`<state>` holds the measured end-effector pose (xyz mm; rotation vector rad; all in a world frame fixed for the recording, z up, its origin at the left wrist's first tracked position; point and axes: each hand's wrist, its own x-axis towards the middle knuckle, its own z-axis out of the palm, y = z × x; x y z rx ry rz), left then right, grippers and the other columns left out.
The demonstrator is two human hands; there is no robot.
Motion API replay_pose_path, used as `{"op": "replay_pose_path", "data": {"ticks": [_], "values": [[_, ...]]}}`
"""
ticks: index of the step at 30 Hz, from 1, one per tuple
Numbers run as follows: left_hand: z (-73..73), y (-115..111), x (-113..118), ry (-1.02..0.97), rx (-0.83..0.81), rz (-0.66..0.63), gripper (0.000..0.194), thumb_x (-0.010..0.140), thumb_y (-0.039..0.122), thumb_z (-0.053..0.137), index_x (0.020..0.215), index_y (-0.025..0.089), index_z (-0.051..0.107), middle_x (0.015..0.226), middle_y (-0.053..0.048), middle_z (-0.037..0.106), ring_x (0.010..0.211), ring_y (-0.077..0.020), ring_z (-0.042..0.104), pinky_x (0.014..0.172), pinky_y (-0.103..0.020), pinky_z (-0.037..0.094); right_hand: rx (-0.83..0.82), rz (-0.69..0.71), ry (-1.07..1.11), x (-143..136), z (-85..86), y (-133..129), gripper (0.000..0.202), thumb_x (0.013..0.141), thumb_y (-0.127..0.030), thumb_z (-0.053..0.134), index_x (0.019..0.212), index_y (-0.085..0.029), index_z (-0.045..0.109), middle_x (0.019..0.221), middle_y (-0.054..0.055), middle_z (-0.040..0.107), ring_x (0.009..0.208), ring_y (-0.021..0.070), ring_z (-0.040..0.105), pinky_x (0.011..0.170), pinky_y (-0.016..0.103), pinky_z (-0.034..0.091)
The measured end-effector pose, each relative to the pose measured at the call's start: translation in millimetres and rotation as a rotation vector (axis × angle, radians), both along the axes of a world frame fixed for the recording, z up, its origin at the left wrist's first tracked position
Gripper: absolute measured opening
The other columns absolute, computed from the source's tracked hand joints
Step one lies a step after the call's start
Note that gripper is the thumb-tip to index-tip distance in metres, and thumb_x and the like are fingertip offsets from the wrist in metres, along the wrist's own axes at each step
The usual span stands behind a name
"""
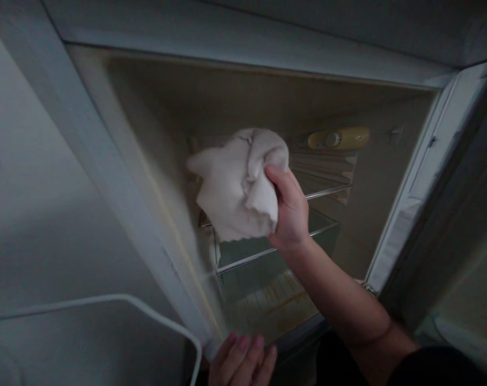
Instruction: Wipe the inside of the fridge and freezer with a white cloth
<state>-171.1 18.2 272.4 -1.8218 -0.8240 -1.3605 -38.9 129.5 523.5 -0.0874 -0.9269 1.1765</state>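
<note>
A crumpled white cloth (231,187) is gripped in my right hand (289,209), thumb over its folds and the other fingers hidden behind it. The hand is raised inside an open fridge compartment (251,91), in front of the shelves. My left hand (243,362) shows only its fingers at the bottom edge of the view. They are stretched out close together near the fridge's front lower edge, and no object shows in them.
Wire-edged glass shelves (247,260) cross the compartment. A yellowish control housing with a dial (340,139) sits on its right wall. A white cable (123,297) loops at lower left. The open door (448,214) stands at right.
</note>
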Motion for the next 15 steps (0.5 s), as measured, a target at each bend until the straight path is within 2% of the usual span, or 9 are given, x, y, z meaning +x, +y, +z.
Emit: {"op": "replay_pose_path", "data": {"ticks": [1, 2, 3, 5, 7, 9, 11, 13, 15], "values": [[9.9, 0, 10, 0.158, -0.052, -0.12, 0.042, 0.086, 0.006, 0.062, 0.122, 0.026, 0.071, 0.111, -0.001, 0.075, 0.108, -0.0183, 0.069, 0.106, -0.031, 0.052, -0.019, 0.016, -0.033, 12, -19.8, -5, 0.022, 0.079, -0.037, 0.07, 0.096, -0.024, 0.068, 0.089, -0.001, 0.071, 0.096, 0.0207, 0.07, 0.088, 0.033, 0.059], [20.3, 3, 19, 0.17, -0.238, -0.237, 0.045, 0.089, 0.011, 0.058, 0.134, 0.019, 0.064, 0.125, -0.007, 0.072, 0.12, -0.0219, 0.065, 0.107, -0.034, 0.052, -0.055, 0.036, -0.053, 24, -38.8, -11, 0.028, 0.077, -0.039, 0.073, 0.099, -0.023, 0.069, 0.09, 0.0, 0.072, 0.094, 0.0214, 0.07, 0.085, 0.032, 0.059], [30.0, 8, 28, 0.012, -0.478, -0.31, 0.052, 0.093, 0.017, 0.058, 0.144, 0.016, 0.054, 0.136, -0.012, 0.066, 0.127, -0.0242, 0.062, 0.108, -0.036, 0.052, -0.098, 0.054, -0.067, 36, -56.2, -18, 0.032, 0.075, -0.04, 0.075, 0.102, -0.022, 0.07, 0.092, 0.001, 0.073, 0.092, 0.0221, 0.071, 0.084, 0.032, 0.059], [44.6, 22, 46, -0.494, -0.849, -0.48, 0.058, 0.1, 0.034, 0.054, 0.155, 0.022, 0.039, 0.151, -0.013, 0.054, 0.133, -0.0249, 0.057, 0.109, -0.04, 0.051, -0.185, 0.069, -0.063, 58, -85.1, -33, 0.037, 0.072, -0.039, 0.077, 0.104, -0.021, 0.07, 0.096, 0.003, 0.075, 0.093, 0.0241, 0.071, 0.084, 0.033, 0.06], [53.0, 38, 62, -0.873, -1.067, -0.781, 0.066, 0.096, 0.06, 0.053, 0.151, 0.023, 0.047, 0.152, -0.013, 0.053, 0.138, -0.0287, 0.052, 0.111, -0.044, 0.048, -0.258, 0.066, -0.039, 78, -106.1, -45, 0.038, 0.069, -0.038, 0.077, 0.102, -0.02, 0.07, 0.099, 0.004, 0.075, 0.095, 0.0267, 0.072, 0.086, 0.035, 0.06], [60.3, 53, 78, -1.199, -1.165, -0.918, 0.079, 0.079, 0.078, 0.063, 0.135, 0.021, 0.063, 0.134, -0.014, 0.066, 0.129, -0.0321, 0.059, 0.106, -0.045, 0.051, -0.312, 0.078, -0.038, 96, -121.8, -49, 0.038, 0.067, -0.038, 0.076, 0.1, -0.02, 0.07, 0.099, 0.005, 0.075, 0.097, 0.0286, 0.072, 0.087, 0.038, 0.06], [70.8, 65, 94, -1.355, -1.147, -0.899, 0.075, 0.064, 0.072, 0.081, 0.117, 0.02, 0.071, 0.112, -0.011, 0.074, 0.111, -0.0307, 0.068, 0.093, -0.039, 0.057, -0.345, 0.102, -0.081, 111, -136.4, -44, 0.038, 0.067, -0.038, 0.075, 0.099, -0.019, 0.069, 0.1, 0.006, 0.075, 0.096, 0.0294, 0.071, 0.088, 0.04, 0.06], [84.1, 74, 106, -1.316, -1.074, -0.886, 0.058, 0.065, 0.057, 0.088, 0.106, 0.019, 0.073, 0.102, -0.006, 0.075, 0.1, -0.0247, 0.07, 0.086, -0.031, 0.056, -0.356, 0.072, -0.153, 124, -152.5, -34, 0.038, 0.07, -0.04, 0.071, 0.102, -0.019, 0.067, 0.103, 0.008, 0.074, 0.096, 0.029, 0.071, 0.088, 0.041, 0.059], [95.6, 82, 114, -1.231, -1.025, -0.913, 0.044, 0.077, 0.049, 0.084, 0.107, 0.02, 0.073, 0.103, -0.004, 0.075, 0.095, -0.0193, 0.07, 0.081, -0.024, 0.055, -0.326, -0.141, -0.253, 134, -169.9, -22, 0.037, 0.078, -0.038, 0.069, 0.11, -0.021, 0.066, 0.111, 0.008, 0.072, 0.1, 0.0265, 0.069, 0.089, 0.04, 0.057]]}}
